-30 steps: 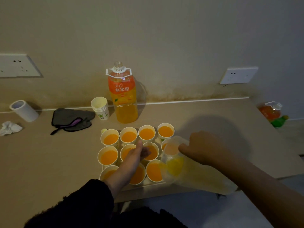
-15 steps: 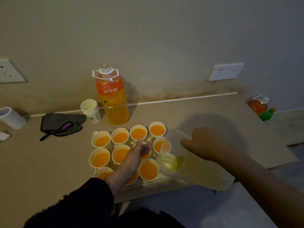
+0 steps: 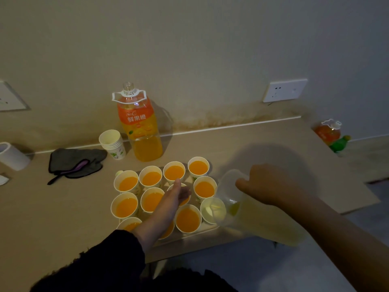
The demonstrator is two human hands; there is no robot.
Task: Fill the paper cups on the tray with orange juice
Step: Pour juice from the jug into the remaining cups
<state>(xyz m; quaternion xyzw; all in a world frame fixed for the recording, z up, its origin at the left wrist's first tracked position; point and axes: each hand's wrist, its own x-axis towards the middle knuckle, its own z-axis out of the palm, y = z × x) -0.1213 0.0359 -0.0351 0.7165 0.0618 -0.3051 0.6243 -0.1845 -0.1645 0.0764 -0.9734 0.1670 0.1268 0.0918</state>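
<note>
Tilting over the near-right paper cup [image 3: 210,209] on the tray [image 3: 197,231], the translucent pitcher [image 3: 252,213] sits in the right hand [image 3: 267,184], grip wrapped round it. That cup looks barely filled, while the others look full. The left hand [image 3: 170,199] curls its grip around a middle cup [image 3: 185,200]. A sudden surge could overshoot the rim or topple the light cup, flooding the desk [image 3: 63,218].
</note>
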